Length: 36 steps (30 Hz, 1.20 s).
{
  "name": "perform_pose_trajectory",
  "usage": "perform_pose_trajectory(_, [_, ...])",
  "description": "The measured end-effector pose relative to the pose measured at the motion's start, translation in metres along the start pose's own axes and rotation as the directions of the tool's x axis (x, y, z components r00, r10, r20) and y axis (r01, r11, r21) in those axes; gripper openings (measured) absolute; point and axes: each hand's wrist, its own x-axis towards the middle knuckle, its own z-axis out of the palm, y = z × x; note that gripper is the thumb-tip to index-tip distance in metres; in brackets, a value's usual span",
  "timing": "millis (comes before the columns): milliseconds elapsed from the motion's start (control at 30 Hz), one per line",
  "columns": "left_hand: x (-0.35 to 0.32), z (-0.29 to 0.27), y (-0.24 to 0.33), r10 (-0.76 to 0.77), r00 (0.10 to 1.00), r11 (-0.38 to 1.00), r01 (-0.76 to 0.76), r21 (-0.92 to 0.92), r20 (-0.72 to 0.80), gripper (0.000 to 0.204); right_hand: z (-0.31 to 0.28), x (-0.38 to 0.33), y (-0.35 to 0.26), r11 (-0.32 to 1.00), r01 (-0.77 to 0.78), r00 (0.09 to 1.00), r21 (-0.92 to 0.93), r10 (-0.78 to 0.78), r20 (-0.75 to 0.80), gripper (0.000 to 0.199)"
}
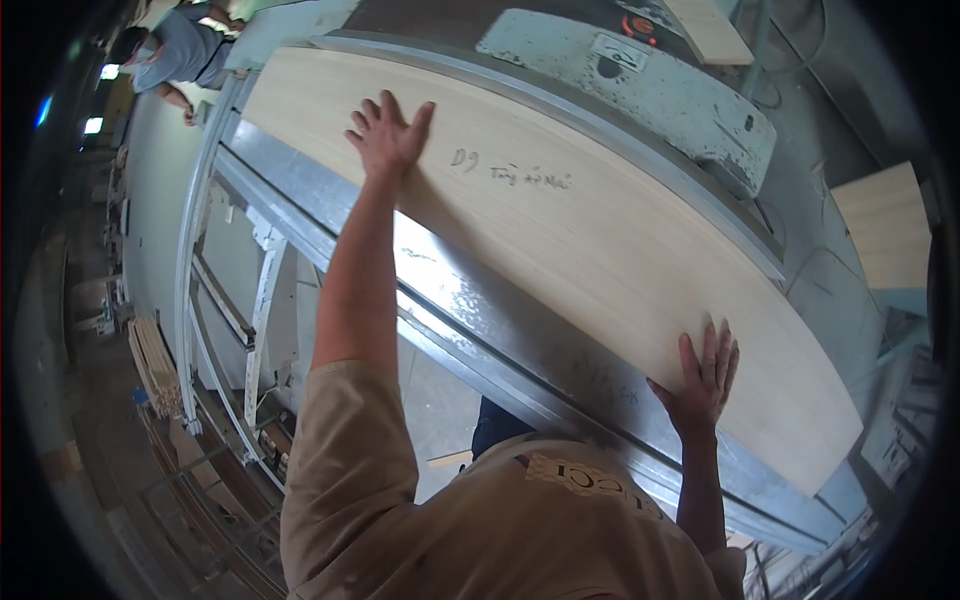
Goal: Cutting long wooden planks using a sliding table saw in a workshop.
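A long pale wooden board [560, 230] with pencilled handwriting lies across the metal machine table [450, 290]. My left hand [390, 135] rests flat on the board toward its far left end, fingers spread. Near the board's close edge at the right, my right hand [703, 380] lies on it with the fingers stretched out. Both palms face down, so what is beneath them is hidden. The board's far long side runs along a metal rail [560, 95].
Beyond the rail sits a worn pale-green machine cover [640, 90]. Another wooden panel [885, 225] stands at the right. A metal frame [262, 320] extends on the left, with stacked wood strips [152, 365] beyond it. A person in a grey shirt [185, 50] works at the far left.
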Motion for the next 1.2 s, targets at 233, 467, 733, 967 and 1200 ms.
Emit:
perform_pose_trajectory(233, [0.007, 0.009, -0.007, 0.017, 1.0, 0.998, -0.016, 0.068, -0.024, 0.112, 0.003, -0.003, 0.0, 0.997, -0.058, 0.998, 0.041, 0.057, 0.035, 0.095])
perform_pose_trajectory(467, [0.002, 0.005, -0.002, -0.06, 0.998, 0.995, 0.058, 0.085, 0.023, 0.106, 0.003, -0.006, 0.004, 0.995, -0.047, 0.999, 0.083, 0.046, 0.01, 0.101])
perform_pose_trajectory(733, [-0.109, 0.013, 0.108, -0.027, 0.999, 0.999, 0.027, -0.029, 0.017, 0.101, 0.005, -0.007, 0.004, 0.996, -0.058, 0.998, 0.069, 0.057, 0.018, 0.095])
perform_pose_trajectory(967, [-0.279, 0.008, 0.251, 0.087, 0.989, 0.975, -0.109, -0.194, -0.116, 0.1, 0.011, -0.009, 0.005, 0.993, -0.045, 0.999, 0.112, 0.044, 0.017, 0.097])
perform_pose_trajectory(1200, [-0.327, -0.004, 0.3, 0.096, 0.995, 0.973, -0.091, -0.212, 0.013, 0.105, 0.011, -0.013, 0.009, 0.988, -0.031, 0.999, 0.154, 0.026, 0.037, 0.099])
